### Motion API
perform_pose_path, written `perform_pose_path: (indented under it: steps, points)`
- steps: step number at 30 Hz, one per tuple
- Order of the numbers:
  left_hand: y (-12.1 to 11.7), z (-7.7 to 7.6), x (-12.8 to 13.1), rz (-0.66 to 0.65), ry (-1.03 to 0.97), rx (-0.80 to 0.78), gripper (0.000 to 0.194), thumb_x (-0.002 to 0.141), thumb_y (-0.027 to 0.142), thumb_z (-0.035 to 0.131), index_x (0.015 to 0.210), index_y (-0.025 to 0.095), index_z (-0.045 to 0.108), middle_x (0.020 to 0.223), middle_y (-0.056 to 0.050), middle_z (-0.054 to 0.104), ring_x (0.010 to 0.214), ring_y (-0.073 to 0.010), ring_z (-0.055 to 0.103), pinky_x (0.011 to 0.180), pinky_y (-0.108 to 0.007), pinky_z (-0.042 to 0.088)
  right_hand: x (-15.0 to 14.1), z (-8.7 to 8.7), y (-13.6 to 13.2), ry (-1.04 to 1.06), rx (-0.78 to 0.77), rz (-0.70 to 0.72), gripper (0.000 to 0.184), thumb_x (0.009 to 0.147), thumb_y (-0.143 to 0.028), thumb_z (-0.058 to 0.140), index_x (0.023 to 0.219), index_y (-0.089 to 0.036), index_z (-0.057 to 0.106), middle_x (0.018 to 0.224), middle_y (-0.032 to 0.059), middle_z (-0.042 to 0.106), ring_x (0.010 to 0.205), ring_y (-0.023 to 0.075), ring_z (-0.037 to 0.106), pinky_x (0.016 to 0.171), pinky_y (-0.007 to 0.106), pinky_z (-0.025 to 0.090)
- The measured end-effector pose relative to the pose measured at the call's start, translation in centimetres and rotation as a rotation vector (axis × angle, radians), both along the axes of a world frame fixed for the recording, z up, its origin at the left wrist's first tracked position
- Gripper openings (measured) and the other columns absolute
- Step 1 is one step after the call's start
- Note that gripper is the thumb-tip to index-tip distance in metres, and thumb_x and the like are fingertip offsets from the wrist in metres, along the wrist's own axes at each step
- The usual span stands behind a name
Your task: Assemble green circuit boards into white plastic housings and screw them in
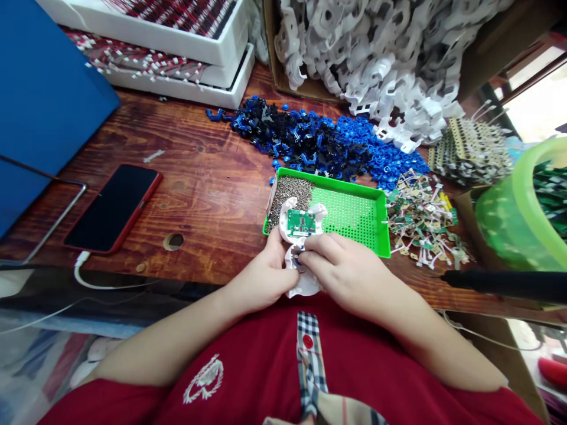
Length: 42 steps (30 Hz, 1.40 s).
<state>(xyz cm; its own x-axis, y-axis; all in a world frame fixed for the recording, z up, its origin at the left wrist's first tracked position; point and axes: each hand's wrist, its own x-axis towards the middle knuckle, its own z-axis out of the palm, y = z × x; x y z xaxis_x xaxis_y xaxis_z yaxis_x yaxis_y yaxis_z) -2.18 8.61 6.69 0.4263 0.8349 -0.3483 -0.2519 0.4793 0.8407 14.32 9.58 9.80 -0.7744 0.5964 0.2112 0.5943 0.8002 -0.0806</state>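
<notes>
At twelve o'clock from the torso [261, 360], the left hand [261, 273] and right hand [348, 268] together clamp the white shell [292, 239], its green board [301, 223] apparently seated, though the lower section [303, 285] under their grip seems unfinished.

One left hand [270, 271]; one right hand [343, 268]; one white piece [305, 287]; one green board [301, 222]; one green tray [343, 209]; one phone [115, 209]; one white plug [82, 258]; two foam trays [186, 46]; one pale green tub [502, 212]; blue and black bits [305, 141], too many to count.
</notes>
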Motion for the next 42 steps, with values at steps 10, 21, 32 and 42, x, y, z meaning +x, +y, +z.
perform_pose_path:
  steps: [10,21,32,42]
  points:
    - [-0.2,-0.2,0.5,0.006,-0.117,0.060,0.058,0.076,0.003,0.056,0.126,0.025,0.037,0.127,-0.005,0.052,0.114,-0.0207,0.052,0.093,-0.030,0.040,0.4,0.0,-0.7,0.049,-0.042,-0.113,0.018,0.087,-0.020,0.047,0.095,-0.015,0.063,0.099,0.0090,0.059,0.087,0.0172,0.054,0.075,0.029,0.052]
    - [0.0,-1.3,0.6,0.062,-0.020,0.269,0.044,0.081,0.008,0.053,0.121,0.021,0.041,0.125,-0.005,0.055,0.116,-0.0192,0.051,0.100,-0.032,0.037,0.7,0.0,-1.1,0.158,-0.089,-0.155,0.019,0.084,-0.022,0.053,0.096,-0.014,0.065,0.102,0.0099,0.057,0.095,0.0179,0.053,0.086,0.033,0.049]
    - [0.4,-0.5,0.9,0.051,0.063,0.147,0.042,0.078,0.014,0.059,0.118,0.018,0.048,0.123,-0.007,0.059,0.111,-0.0213,0.056,0.096,-0.033,0.042,2.2,-0.6,-1.4,0.280,-0.053,-0.121,0.021,0.081,-0.019,0.056,0.101,-0.016,0.061,0.103,0.0087,0.058,0.098,0.0166,0.054,0.087,0.032,0.049]
    - [3.1,0.9,2.0,-0.052,0.067,-0.237,0.035,0.065,0.008,0.070,0.099,0.015,0.061,0.086,-0.002,0.070,0.067,-0.0114,0.063,0.057,-0.018,0.047,12.9,-3.5,-2.4,0.174,-0.162,-1.034,0.021,0.085,-0.029,0.047,0.100,-0.018,0.059,0.095,0.0063,0.060,0.087,0.0172,0.058,0.077,0.030,0.048]
